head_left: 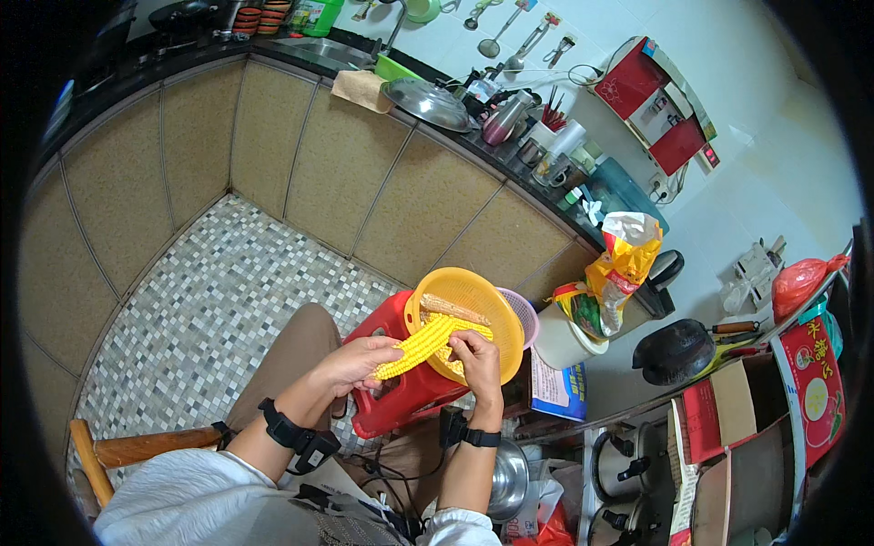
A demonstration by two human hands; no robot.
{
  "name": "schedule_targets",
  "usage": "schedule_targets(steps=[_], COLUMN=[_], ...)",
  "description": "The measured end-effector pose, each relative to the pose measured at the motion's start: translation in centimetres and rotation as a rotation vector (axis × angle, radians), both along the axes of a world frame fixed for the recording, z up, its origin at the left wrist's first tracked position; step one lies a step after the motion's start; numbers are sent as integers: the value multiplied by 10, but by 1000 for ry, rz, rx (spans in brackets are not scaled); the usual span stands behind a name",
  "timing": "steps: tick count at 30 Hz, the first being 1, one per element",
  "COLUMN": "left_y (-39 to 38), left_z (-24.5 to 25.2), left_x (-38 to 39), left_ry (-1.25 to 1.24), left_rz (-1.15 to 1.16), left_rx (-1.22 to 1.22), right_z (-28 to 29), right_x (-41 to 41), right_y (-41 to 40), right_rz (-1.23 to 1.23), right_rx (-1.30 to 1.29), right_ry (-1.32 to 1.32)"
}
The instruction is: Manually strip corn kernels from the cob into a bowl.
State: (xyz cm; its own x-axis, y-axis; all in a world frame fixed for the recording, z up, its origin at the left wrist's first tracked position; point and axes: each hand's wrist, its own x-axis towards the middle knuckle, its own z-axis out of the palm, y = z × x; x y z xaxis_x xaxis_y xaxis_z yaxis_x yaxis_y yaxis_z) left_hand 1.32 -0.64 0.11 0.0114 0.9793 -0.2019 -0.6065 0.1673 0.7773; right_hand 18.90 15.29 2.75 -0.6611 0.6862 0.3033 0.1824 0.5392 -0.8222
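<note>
My left hand [358,362] grips the near end of a yellow ear of corn [420,347], with the thumb along its top. Curled at the ear's far part, my right hand [478,358] has its thumb and fingertips against the kernels; the palm side is hidden. The ear is held over the rim of a yellow plastic colander [507,321]. Inside lie a stripped corn cob [454,307] and loose kernels, partly covered by the ear and my right hand. Beneath the colander stands a red plastic stool [379,327].
Beside the colander are a pink basket [520,317] and a white bucket [563,341] with a yellow plastic bag [625,256] above it. A metal bowl [509,478] and a shelf with pressure cookers [621,464] stand at right. Cabinets [382,177] line the far side.
</note>
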Motion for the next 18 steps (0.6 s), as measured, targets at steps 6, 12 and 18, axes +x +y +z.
schedule_targets(steps=[6,12,18], left_y=[1,2,7], left_z=[1,0,-9], left_x=[0,0,2], left_ry=[17,-4,-33], left_rz=[0,13,77], left_rx=[-8,-36,-10], right_z=[-2,-26,-53], right_x=[-5,-13,-25], right_y=[1,3,7], right_rz=[-22,-38,-4], right_rx=[36,-65,-353], right_ry=[-30,72,326])
